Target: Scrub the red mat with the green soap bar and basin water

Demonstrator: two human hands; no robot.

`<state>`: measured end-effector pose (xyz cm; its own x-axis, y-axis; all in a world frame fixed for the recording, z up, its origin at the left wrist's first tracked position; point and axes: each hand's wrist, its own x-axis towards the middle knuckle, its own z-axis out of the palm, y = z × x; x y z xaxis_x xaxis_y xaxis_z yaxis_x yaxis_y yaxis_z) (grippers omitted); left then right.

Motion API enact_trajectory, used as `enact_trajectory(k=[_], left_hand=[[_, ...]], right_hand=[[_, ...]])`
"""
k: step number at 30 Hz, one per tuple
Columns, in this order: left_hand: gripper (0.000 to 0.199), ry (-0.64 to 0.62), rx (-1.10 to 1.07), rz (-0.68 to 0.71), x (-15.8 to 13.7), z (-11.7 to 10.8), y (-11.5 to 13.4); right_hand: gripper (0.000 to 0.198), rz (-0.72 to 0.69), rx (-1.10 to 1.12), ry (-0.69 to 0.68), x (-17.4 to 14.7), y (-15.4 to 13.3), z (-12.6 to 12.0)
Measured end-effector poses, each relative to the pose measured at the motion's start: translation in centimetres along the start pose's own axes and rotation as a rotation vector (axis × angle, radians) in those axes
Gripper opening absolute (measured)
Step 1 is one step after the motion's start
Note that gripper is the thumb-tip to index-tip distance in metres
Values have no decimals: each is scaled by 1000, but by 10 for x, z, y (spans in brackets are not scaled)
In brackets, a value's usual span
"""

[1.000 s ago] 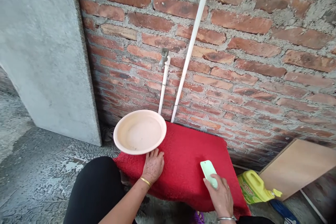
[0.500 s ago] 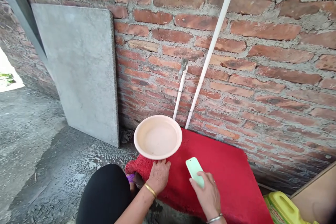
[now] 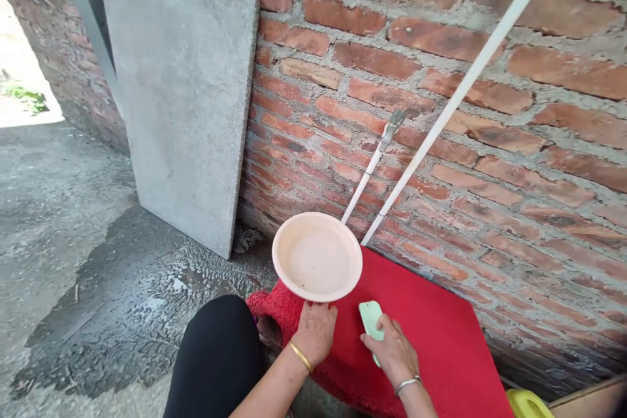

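My right hand (image 3: 394, 349) grips a light green scrubbing brush (image 3: 371, 319), its flat back with a small hole up; its underside is hidden. Below the brush lies a red fleecy cloth (image 3: 441, 326), spread over a flat surface against the wall. Just left of it, my left hand (image 3: 316, 330) rests on the cloth with fingers stretched forward, the tips tucked out of sight under the rim of a pale pink basin (image 3: 318, 258). The basin stands at the cloth's left end and shows a few dark specks inside.
Behind stands a brick wall (image 3: 490, 176) with a white pipe (image 3: 458, 95) and a tap (image 3: 393, 125). A grey slab (image 3: 181, 98) leans at left above wet concrete floor (image 3: 137, 294). A yellow jug (image 3: 526, 403) shows at lower right; my knee (image 3: 215, 353) is at left.
The camera view has tilted and shifted, so the basin and hands appear farther right. The brush has tipped a little in my right hand. My left hand stays by the basin.
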<state>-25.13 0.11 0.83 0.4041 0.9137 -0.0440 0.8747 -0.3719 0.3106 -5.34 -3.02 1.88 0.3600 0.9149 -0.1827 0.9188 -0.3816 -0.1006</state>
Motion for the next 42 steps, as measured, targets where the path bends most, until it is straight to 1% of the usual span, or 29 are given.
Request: enact_trajectory(k=[1,3,6,8,10,12,16,18,20,24,26,27,29,32,34,36,38,40,42], left_hand=[[30,9,-4,-6,0,1,0],[28,11,-19,-7,1,1,0],[26,-26,-33,1,2,-3,0],[25,-46,-31,2,4,-6,0],[25,-56,-30,5,6,-6,0],[25,-54,-37,9,8,-3,0],[26,8,-44,9,9,9,1],[26,27,-40,8,8,13,2],[28,36,-34,6,7,12,3],[31,-29,-26,27,6,2,4],[31,-51,-28,44,6,-2,4],[32,-47,-30,51,6,-2,4],[31,-36,-37,69,6,-1,5],[29,-31,-37,75,5,4,6],[31,-31,-35,82,5,8,7],[33,-34,-40,104,4,12,7],[36,-42,-49,123,4,15,6],[45,-53,-54,116,4,18,7],[57,-73,-59,97,6,21,9]], right_hand=[[25,38,12,-2,1,4,-1],[27,50,53,19,1,3,0],[25,-15,107,43,-4,-22,10],[23,-60,80,50,-8,-40,17],[23,-85,27,62,-9,-47,20],[25,-71,-12,62,-7,-36,18],[32,66,-26,54,3,8,2],[35,108,-1,51,8,16,-5],[36,104,30,58,10,5,-9],[33,29,32,59,13,-44,-6],[30,-9,15,53,14,-56,-3],[29,-18,6,55,15,-56,-2],[29,-3,-9,59,17,-42,-1],[32,84,-30,57,22,-13,-5],[34,120,-23,61,26,-4,-10],[35,117,2,72,30,-12,-12],[35,80,31,81,35,-31,-12],[35,34,53,84,39,-51,-9],[36,-11,64,77,43,-62,-4]])
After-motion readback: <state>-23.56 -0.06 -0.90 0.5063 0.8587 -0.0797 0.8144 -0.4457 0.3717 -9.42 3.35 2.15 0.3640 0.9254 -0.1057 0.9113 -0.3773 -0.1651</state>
